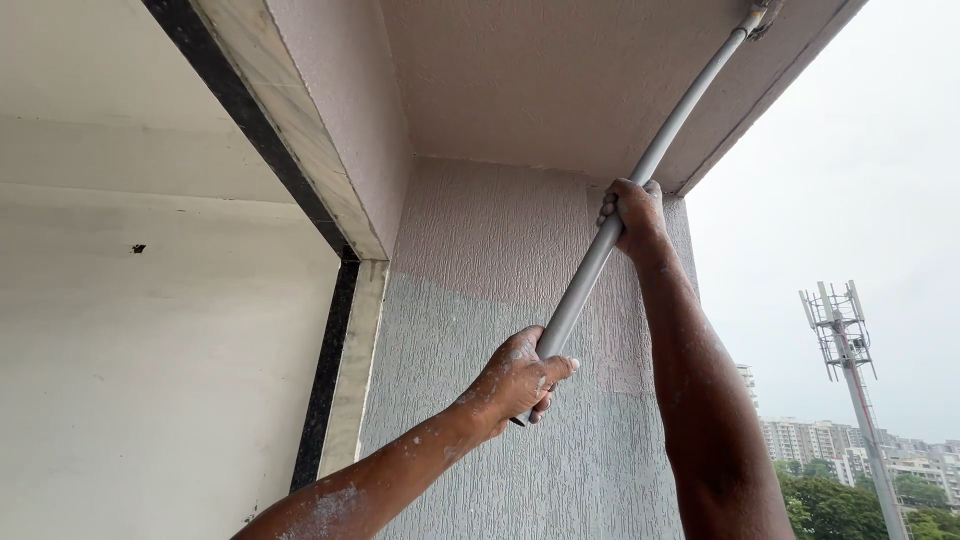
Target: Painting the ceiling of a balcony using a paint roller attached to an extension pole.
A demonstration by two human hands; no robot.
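A long grey pole (pixel 660 145) slants from the lower middle up to the top right, where its tip meets the pinkish textured ceiling (pixel 540 80). My left hand (pixel 518 383), speckled with white paint, grips the pole's lower end. My right hand (pixel 630 212) grips the pole higher up, arm stretched upward. The tool head at the pole's tip (pixel 760 15) is mostly cut off by the frame edge.
A textured wall (pixel 500 330) stands behind the hands, pink above and grey-green below. A stone-trimmed door frame (pixel 345 340) with a black strip runs at left, beside a pale inner wall. At right, open sky, a mast (pixel 845 340) and distant buildings.
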